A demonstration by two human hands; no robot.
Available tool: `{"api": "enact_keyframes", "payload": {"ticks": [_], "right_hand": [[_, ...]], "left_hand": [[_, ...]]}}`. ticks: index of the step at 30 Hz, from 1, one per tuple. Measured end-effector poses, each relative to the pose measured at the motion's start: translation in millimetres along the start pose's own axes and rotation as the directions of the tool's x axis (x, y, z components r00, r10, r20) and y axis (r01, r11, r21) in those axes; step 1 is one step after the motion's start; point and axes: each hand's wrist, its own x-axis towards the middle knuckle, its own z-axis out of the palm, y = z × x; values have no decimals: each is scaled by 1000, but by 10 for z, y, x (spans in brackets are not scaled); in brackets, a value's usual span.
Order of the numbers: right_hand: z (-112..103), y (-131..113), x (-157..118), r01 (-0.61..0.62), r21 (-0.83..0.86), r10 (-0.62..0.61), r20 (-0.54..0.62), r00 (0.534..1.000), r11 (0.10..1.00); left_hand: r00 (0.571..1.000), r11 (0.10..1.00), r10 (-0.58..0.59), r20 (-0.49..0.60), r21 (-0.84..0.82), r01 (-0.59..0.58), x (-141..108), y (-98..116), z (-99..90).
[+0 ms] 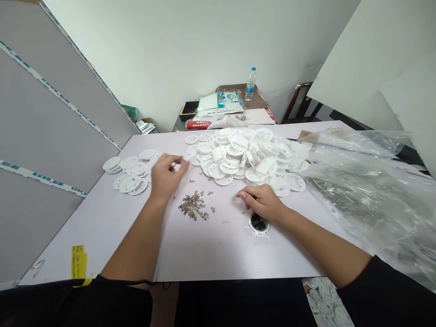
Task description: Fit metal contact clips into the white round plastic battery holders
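Observation:
My left hand (167,176) is over the table between two groups of white round plastic discs, a little blurred. Its thumb and fingers are bent together; whether anything is between them is unclear. My right hand (261,200) rests with curled fingers just above a black round piece with a white rim (259,222), which has clear film around it. What the right fingers hold, if anything, is hidden. A small pile of metal clips (193,205) lies between my hands, several strays around it. The large heap of white discs (238,154) stands behind them.
At the left, a smaller group of white discs (131,175) lies near the grey partition (51,122). Clear plastic bags (361,195) cover the right side. Yellow labels (79,263) stick near the front left edge. A water bottle (250,85) stands behind.

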Motion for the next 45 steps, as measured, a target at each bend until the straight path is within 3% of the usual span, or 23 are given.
{"api": "enact_keyframes", "payload": {"ticks": [2, 3, 5, 8, 11, 14, 17, 20, 22, 25, 28, 30, 31, 33, 34, 35, 37, 39, 41, 42, 43, 45], "right_hand": [[-10, 18, -5, -1, 2, 1, -7, 1000, 1000], [-13, 22, -6, -2, 5, 2, -9, 1000, 1000], [-14, 22, -6, -2, 10, 2, -9, 1000, 1000], [-4, 9, -5, 6, 23, -6, -7, 1000, 1000], [20, -2, -4, 11, 46, -11, 7, 1000, 999], [36, -12, -4, 22, 58, -25, 49, 999, 998], [29, -20, -9, 33, 71, -37, 61, 997, 997], [8, -21, -16, 42, 62, -45, 53, 998, 997], [-3, -15, -15, 51, 50, -54, 50, 997, 997], [-6, -2, -8, 63, 45, -65, 48, 997, 997], [1, 6, 3, 72, 52, -74, 41, 996, 996], [4, 4, 9, 72, 68, -75, 37, 997, 995], [4, 1, 12, 71, 79, -73, 32, 997, 994], [3, -5, 18, 66, 106, -67, 3, 998, 992], [3, -8, 21, 58, 135, -56, -19, 998, 989], [6, -9, 23, 49, 180, -42, -40, 998, 982], [20, -8, 26, 47, 313, -28, -67, 997, 949], [40, -7, 22, 83, 432, -45, -98, 994, 898], [55, -11, 11, 95, 502, -43, -115, 992, 860], [57, -16, 6, 73, 520, -14, -117, 993, 851], [55, -22, 2, 34, 527, 32, -117, 993, 849], [39, -36, -1, -54, 514, 141, -132, 981, 856]], "left_hand": [[986, 943, -48, -157, 319, 96, 134, -252, -195], [978, 888, -100, -185, 427, 172, 183, -372, -290], [970, 832, -178, -168, 501, 239, 240, -570, -449], [965, 828, -186, -185, 500, 255, 259, -693, -547], [966, 801, -226, -124, 541, 257, 272, -591, -446], [946, 739, -314, 80, 646, 191, 377, -380, -216], [855, 645, -418, 306, 763, 42, 591, -223, 19], [760, 623, -501, 415, 782, -16, 805, -186, 174], [725, 616, -519, 453, 786, -51, 892, -212, 216], [735, 595, -511, 446, 801, -73, 938, -267, 174], [795, 576, -486, 362, 817, -20, 904, -241, 25], [850, 656, -434, 299, 751, 71, 818, -123, -79], [876, 749, -385, 291, 653, 112, 747, -32, -114], [873, 949, -265, 408, 273, 161, 548, 197, -118], [830, 978, -199, 521, 48, 205, 424, 323, -83], [757, 951, -108, 645, -154, 267, 291, 448, -25], [652, 843, 94, 752, -408, 349, 21, 679, 139], [588, 765, 207, 782, -504, 402, -207, 858, 321], [532, 750, 225, 816, -494, 440, -344, 965, 456], [544, 773, 202, 815, -473, 422, -372, 985, 490], [588, 814, 174, 790, -451, 365, -371, 982, 496], [715, 919, 105, 691, -343, 196, -298, 907, 422]]}}
